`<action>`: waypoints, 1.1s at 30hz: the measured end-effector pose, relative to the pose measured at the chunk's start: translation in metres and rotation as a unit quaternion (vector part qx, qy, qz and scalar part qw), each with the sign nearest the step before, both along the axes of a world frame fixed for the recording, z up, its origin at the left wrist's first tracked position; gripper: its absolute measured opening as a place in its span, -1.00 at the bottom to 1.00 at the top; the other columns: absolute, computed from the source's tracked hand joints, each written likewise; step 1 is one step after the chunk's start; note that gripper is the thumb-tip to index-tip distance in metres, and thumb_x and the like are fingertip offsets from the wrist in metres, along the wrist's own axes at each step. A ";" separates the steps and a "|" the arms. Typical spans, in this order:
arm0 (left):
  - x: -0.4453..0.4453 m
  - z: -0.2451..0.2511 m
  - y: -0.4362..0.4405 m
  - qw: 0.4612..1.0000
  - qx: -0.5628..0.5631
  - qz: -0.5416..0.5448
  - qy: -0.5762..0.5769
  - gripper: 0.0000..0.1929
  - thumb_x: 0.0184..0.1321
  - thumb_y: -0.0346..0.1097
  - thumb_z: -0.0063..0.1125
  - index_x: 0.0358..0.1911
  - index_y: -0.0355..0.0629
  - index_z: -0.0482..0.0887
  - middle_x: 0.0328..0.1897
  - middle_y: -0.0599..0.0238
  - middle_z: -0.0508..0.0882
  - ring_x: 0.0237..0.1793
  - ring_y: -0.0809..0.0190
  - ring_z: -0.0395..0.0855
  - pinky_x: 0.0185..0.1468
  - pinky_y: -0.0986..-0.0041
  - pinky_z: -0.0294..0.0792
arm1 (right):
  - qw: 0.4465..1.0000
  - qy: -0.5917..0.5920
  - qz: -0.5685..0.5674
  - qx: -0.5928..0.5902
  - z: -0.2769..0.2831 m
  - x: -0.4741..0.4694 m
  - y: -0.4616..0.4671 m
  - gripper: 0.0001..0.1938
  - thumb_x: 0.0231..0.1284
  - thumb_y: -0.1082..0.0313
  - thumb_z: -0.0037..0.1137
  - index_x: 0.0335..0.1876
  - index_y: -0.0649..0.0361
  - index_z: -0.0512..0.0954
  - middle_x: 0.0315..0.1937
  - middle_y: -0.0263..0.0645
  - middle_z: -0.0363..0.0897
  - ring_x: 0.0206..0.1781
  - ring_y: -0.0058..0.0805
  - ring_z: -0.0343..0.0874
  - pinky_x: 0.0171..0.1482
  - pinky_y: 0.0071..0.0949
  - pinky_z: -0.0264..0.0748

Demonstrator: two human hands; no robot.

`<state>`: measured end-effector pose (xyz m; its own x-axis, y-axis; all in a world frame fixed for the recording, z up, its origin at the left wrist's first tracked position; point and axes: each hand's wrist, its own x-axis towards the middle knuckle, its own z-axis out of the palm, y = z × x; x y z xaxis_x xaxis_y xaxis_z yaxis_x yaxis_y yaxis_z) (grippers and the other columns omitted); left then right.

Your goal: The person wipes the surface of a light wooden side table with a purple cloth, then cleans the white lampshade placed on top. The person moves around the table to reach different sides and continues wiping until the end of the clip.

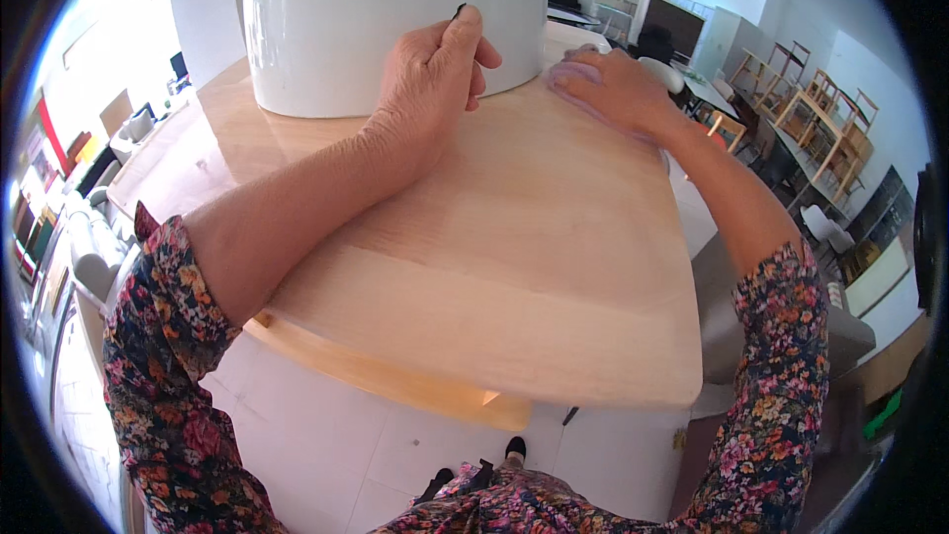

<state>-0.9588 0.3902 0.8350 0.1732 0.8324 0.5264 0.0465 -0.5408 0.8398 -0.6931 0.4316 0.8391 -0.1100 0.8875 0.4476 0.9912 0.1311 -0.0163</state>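
Note:
In front of me is a light wooden tabletop [519, 259] with rounded corners. A large, glossy white rounded object [356, 30] stands on it, its top cut off by the picture's upper rim. My left hand [437, 74] is right before this object, thumb up and fingers curled in. Nothing shows in that hand, though its palm is turned away; a small black mark is at the thumb's tip. Over by the right edge, my right hand [615, 85] presses a pinkish-purple cloth [574, 81] flat on the wood, fingers spread over it.
Below the tabletop runs a yellowish wooden bar [385, 378] above pale floor tiles [319, 430]. A grey upholstered seat [730, 311] is close on the right. Stacked wooden chairs [830, 111] stand farther right. Grey padded furniture [93, 245] is at the left.

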 end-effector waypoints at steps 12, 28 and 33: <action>-0.007 0.005 0.014 0.993 0.071 0.080 0.045 -0.43 0.55 0.18 -0.06 -0.34 -0.24 0.69 -0.59 0.43 0.45 -0.52 0.42 0.41 -0.39 0.49 0.35 | 0.983 -0.171 0.039 0.054 -0.013 0.065 0.136 -0.58 0.57 -0.17 -0.21 0.26 -0.35 0.65 0.38 -0.32 0.56 0.34 -0.08 0.56 0.35 -0.13 0.51; 0.003 -0.005 0.012 0.991 0.116 0.068 0.025 -0.42 0.55 0.17 -0.09 -0.31 -0.26 0.71 -0.58 0.40 0.47 -0.52 0.41 0.42 -0.38 0.47 0.36 | 0.957 0.019 0.287 0.021 0.000 -0.095 -0.106 -0.63 0.39 -0.07 0.15 0.15 -0.12 0.72 0.03 -0.07 0.64 0.16 -0.07 0.60 0.30 -0.17 0.51; 0.001 -0.005 0.006 0.997 0.054 0.050 -0.020 -0.42 0.54 0.18 -0.07 -0.28 -0.26 0.73 -0.57 0.42 0.49 -0.52 0.41 0.43 -0.42 0.49 0.33 | 0.934 0.065 0.350 0.000 -0.001 -0.099 -0.183 -0.58 0.22 -0.02 0.37 0.15 -0.08 0.71 0.05 -0.04 0.58 0.12 -0.02 0.60 0.21 -0.16 0.53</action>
<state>-0.9574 0.3966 0.8301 0.0696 0.7823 0.6190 0.0730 -0.6228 0.7790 -0.7926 0.2481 0.8384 -0.6083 0.6179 0.4982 0.6519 0.7470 -0.1305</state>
